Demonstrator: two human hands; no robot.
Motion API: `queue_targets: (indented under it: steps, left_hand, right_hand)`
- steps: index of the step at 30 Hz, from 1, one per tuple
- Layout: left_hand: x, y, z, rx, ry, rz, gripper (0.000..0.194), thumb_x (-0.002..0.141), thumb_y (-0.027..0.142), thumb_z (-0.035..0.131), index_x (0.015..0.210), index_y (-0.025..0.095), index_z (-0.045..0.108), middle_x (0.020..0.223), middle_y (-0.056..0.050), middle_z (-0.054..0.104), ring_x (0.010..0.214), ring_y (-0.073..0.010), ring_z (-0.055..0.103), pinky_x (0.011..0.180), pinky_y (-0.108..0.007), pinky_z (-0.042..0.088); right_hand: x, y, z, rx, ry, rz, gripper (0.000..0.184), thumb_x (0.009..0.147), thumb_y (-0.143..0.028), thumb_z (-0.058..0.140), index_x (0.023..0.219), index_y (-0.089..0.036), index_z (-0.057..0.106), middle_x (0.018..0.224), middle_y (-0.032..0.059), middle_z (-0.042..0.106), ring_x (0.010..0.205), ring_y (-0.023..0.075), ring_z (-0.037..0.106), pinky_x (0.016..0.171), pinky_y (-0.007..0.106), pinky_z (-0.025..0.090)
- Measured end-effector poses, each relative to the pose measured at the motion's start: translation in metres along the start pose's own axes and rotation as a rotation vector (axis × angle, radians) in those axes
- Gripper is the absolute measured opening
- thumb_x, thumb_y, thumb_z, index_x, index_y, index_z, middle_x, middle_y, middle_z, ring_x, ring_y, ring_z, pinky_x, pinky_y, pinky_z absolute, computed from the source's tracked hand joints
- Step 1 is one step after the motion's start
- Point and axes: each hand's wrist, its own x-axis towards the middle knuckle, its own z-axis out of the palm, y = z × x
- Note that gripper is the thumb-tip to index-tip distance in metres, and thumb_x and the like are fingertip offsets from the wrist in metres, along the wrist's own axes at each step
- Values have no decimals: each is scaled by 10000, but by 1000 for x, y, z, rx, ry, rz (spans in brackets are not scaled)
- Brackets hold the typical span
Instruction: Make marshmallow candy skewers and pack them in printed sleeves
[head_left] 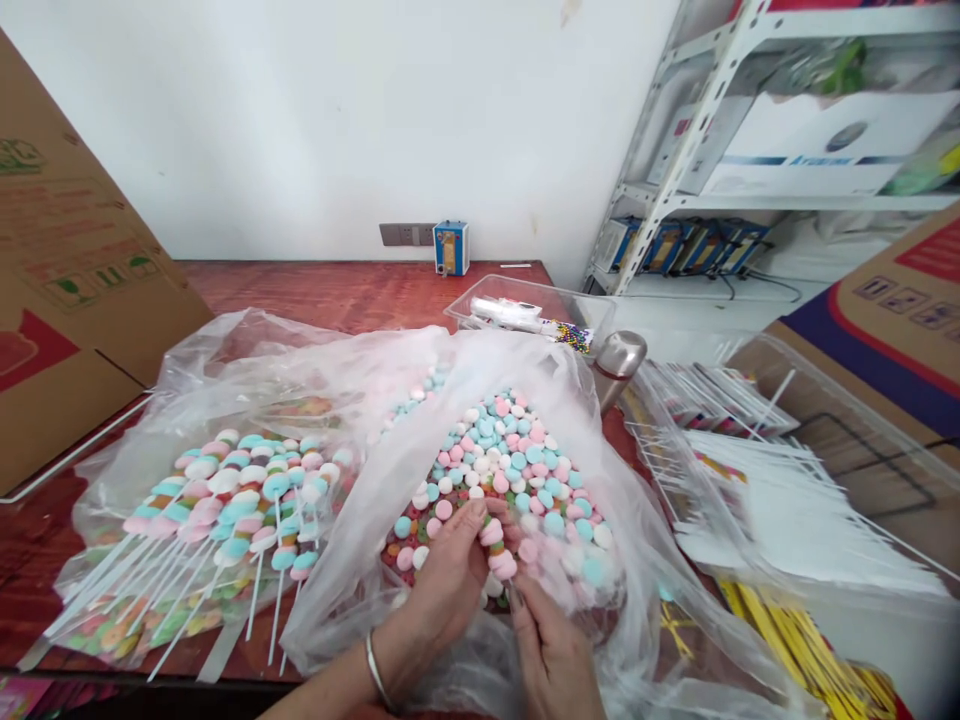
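Note:
My left hand (448, 560), with a bangle on the wrist, has its fingers closed around the upper part of a candy skewer (498, 555). Pink and white rounds with some orange and green pieces are stacked on it. Just below, the thumb and fingers of my right hand (551, 640) pinch the skewer's lower end, and the stick there is mostly hidden. Both hands are over an open clear plastic bag (600, 450) of loose pink, blue and white candies (525, 450). To the left lies a pile of finished-looking candy skewers (232, 490) on white sticks.
A steel flask (618, 365) and a clear tray (480, 290) stand behind the bag. At right are a clear bin (847, 400) of white sticks and yellow ties (810, 650). A cardboard box (90, 250) borders the left; a metal shelf (709, 110) stands at back right.

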Motion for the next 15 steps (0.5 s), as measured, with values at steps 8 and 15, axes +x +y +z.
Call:
queue_targets:
  steps: [8,15]
  left_hand:
    - [-6,-13,10,15,-77,14,350,895,514,508,785,184,551,722,-17,551,659,-132,524,667,-273,457]
    - [-4,-21,6,21,89,26,316,836,501,612,824,190,558,770,10,544,702,-119,498,729,-266,461]
  right_hand:
    - [1,6,9,38,-6,108,477,987,-475,338,1063,-172,699,1005,123,752,934,235,707,792,263,539]
    - [16,-4,8,153,-37,118,479,953,-419,416,1312,-164,604,1357,127,599,1344,246,463,1108,385,373]
